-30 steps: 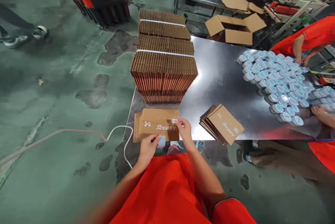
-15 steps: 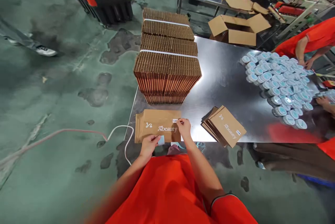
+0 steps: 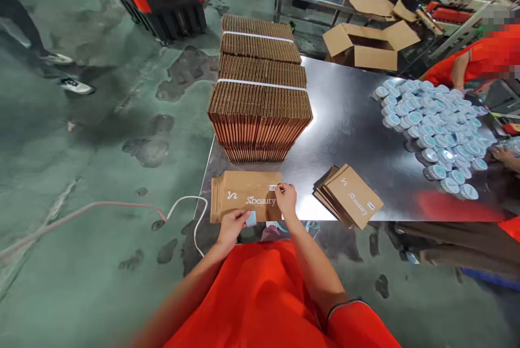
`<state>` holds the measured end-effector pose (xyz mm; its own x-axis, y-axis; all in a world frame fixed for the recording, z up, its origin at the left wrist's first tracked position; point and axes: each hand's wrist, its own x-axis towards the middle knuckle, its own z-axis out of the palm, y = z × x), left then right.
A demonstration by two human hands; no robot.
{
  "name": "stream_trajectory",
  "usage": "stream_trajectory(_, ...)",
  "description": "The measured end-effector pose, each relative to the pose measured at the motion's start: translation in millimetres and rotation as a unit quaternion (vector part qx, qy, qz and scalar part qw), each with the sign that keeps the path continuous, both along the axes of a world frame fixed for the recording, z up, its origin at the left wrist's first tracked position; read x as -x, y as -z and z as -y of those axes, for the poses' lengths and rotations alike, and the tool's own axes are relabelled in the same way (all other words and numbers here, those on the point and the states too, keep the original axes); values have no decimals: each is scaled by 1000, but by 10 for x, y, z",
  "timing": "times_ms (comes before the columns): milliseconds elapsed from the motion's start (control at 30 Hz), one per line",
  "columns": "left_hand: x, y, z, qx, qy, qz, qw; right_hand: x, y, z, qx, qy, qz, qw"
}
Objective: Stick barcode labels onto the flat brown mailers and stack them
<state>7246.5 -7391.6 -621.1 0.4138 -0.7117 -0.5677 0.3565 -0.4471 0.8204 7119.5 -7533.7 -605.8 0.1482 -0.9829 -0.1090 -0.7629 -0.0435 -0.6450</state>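
A stack of flat brown printed cardboard boxes (image 3: 244, 199) lies at the near edge of the steel table (image 3: 345, 126). My right hand (image 3: 286, 199) pinches a small white label (image 3: 273, 187) at the top box's right corner, fingers closed on it. My left hand (image 3: 232, 226) is closed on a small pale blue sheet (image 3: 251, 219) at the stack's near edge. A second, skewed pile of the same flat boxes (image 3: 350, 196) lies to the right.
Tall strapped bundles of flat cardboard (image 3: 260, 104) stand behind the stack. Several white-and-blue jars (image 3: 434, 131) crowd the table's right side, where other people in orange work. An open carton (image 3: 369, 44) sits beyond. A cable (image 3: 179, 210) runs over the green floor.
Both hands stay at the box stack with almost no movement. A person's feet at the far left have shifted, and the co-workers' hands moved among the jars.
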Motion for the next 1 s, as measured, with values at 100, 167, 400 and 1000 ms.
stream_trajectory(100,4,16,1,-4,-6,-10,1000,-8,-32,-16,-4,5,-34,999)
stream_trajectory(167,8,20,1,-7,-9,-18,1000,-14,-53,-34,-3,3,-54,999)
stream_trajectory(400,17,-2,1,-11,-15,-26,999,-42,-15,51,5,-11,-131,991)
stream_trajectory(1000,-288,-156,0,37,-12,279,959,221,195,-310,53,1,59,997)
